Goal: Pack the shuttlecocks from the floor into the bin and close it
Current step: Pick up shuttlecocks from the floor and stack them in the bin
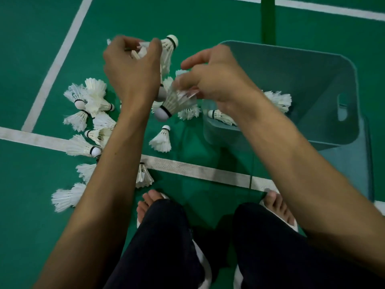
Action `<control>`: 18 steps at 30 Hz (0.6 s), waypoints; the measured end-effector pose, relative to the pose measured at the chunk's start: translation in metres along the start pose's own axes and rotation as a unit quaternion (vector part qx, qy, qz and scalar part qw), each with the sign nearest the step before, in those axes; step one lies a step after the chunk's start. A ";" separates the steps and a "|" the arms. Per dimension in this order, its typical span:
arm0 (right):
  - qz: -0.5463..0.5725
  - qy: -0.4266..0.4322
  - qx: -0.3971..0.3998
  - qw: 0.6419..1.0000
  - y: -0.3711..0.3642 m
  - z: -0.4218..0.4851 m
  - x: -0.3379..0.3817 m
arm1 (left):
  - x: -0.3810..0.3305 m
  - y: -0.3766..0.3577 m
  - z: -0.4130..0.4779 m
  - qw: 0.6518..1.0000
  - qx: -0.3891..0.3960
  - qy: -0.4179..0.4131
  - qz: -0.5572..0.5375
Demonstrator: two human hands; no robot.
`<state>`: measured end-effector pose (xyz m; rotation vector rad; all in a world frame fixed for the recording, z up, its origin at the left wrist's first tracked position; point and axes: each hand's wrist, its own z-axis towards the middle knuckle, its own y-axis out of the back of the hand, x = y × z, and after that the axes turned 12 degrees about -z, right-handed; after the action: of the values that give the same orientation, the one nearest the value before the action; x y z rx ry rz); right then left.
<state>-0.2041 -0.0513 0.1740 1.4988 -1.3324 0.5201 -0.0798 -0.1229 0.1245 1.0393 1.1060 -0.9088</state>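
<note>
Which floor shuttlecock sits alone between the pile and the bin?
The shuttlecock just beyond the white line, cork end farthest from it, touching no other.

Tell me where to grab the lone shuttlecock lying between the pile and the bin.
Pinch the lone shuttlecock at its narrow neck just below the cork, coming from above. Its feather skirt flares wide and looks fragile, while the cork end is compact; bare floor on both sides probably leaves room to close on it.

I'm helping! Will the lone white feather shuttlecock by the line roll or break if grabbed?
Probably light: the right hand pinches a second shuttlecock by its feathers. The conical white feather shuttlecock likely won't roll far. Feathers look crushable.
</note>
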 end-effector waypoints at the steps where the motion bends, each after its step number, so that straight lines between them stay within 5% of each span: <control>1: 0.001 -0.003 -0.023 1.000 0.018 -0.001 -0.001 | -0.007 -0.009 -0.004 1.000 0.016 0.001 -0.011; 8: -0.006 -0.131 -0.180 0.975 0.140 0.013 -0.067 | -0.029 -0.092 -0.057 0.987 0.147 0.002 -0.060; 11: -0.158 -0.178 -0.257 0.937 0.165 0.028 -0.106 | -0.021 -0.124 -0.079 0.977 0.212 0.015 0.000; 18: -0.342 -0.175 -0.226 0.895 0.163 0.055 -0.160 | 0.003 -0.158 -0.095 0.931 0.334 0.126 0.078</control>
<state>-0.4156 -0.0028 0.0842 1.5676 -0.9859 -0.5023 -0.2520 -0.0749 0.0801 1.8211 0.9114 -1.0708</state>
